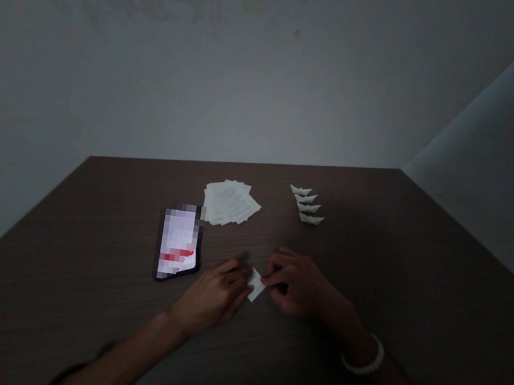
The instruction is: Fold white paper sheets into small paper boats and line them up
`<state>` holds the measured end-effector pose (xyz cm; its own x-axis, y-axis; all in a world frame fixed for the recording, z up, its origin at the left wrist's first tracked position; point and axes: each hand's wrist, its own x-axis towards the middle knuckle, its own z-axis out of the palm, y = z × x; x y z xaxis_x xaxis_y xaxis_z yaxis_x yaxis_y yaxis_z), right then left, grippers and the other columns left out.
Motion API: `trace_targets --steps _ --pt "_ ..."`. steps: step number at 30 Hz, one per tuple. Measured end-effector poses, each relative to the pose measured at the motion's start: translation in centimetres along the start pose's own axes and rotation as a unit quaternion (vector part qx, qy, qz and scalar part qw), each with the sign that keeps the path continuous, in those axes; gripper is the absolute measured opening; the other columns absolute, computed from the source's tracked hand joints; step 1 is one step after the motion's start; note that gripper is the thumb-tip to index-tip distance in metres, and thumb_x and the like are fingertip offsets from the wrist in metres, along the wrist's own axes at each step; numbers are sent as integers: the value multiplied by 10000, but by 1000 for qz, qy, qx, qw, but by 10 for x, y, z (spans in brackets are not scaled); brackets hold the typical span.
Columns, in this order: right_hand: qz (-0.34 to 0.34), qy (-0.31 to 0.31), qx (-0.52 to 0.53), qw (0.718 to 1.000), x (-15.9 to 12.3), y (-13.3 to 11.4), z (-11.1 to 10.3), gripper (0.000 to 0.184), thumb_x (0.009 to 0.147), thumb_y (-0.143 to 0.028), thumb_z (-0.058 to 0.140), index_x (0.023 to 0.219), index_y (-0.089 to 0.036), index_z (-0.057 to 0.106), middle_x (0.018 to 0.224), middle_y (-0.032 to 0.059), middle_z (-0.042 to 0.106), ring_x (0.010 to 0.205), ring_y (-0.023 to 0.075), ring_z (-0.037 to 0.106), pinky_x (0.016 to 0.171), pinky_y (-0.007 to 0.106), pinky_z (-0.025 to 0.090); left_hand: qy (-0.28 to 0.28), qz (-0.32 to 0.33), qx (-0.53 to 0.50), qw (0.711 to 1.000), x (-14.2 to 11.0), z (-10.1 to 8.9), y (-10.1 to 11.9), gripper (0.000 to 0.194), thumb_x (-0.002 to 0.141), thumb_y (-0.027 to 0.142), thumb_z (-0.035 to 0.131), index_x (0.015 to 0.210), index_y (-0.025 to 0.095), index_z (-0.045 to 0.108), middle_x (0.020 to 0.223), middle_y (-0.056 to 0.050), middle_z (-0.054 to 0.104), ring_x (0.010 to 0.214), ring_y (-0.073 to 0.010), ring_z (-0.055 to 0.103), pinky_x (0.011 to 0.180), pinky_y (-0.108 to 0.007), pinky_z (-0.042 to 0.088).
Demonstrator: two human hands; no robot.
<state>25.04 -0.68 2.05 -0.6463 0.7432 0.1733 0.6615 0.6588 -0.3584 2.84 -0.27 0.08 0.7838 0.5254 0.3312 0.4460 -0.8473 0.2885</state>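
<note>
A small folded piece of white paper (256, 286) lies between my hands near the front middle of the table. My left hand (223, 290) has its fingers on the paper's left edge, closed against it. From the right, my right hand (295, 282) pinches the paper's right corner with thumb and forefinger, the other fingers curled. Farther back on the right, several folded paper boats (311, 220) stand in a slanting row. Part of the paper is hidden under my left fingers.
Left of my hands lies a tablet or phone (179, 242) with a blurred screen. Behind it, a loose pile of printed white paper sheets (229, 203) spreads on the dark brown table (144, 177). A pale wall (271, 92) rises behind the table's far edge.
</note>
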Motion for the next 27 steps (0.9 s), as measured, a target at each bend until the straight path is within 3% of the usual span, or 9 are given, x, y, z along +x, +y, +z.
trace_targets --steps 10,17,27 --pt "-2 -9 -7 1000 -1 -4 -4 123 682 -113 614 603 -202 643 709 13 584 752 164 486 604 271 353 25 -14 40 999 -5 2 0 195 932 206 504 903 142 686 1110 -85 666 972 -234 578 799 -406 550" --pt "13 9 -10 1000 0 -5 -2 96 683 -150 624 613 -209 656 725 11 590 748 164 488 593 279 349 47 -1 57 997 -10 3 -2 204 931 203 505 990 127 685 1072 -93 687 958 -230 600 804 -399 559" --pt "10 21 -19 1000 0 -4 -1 88 725 -164 625 718 -216 695 795 21 611 787 171 510 617 279 361 -4 43 -6 999 -5 -2 -12 214 942 162 467 1018 80 649 1120 -127 664 1112 -243 563 938 -405 532"
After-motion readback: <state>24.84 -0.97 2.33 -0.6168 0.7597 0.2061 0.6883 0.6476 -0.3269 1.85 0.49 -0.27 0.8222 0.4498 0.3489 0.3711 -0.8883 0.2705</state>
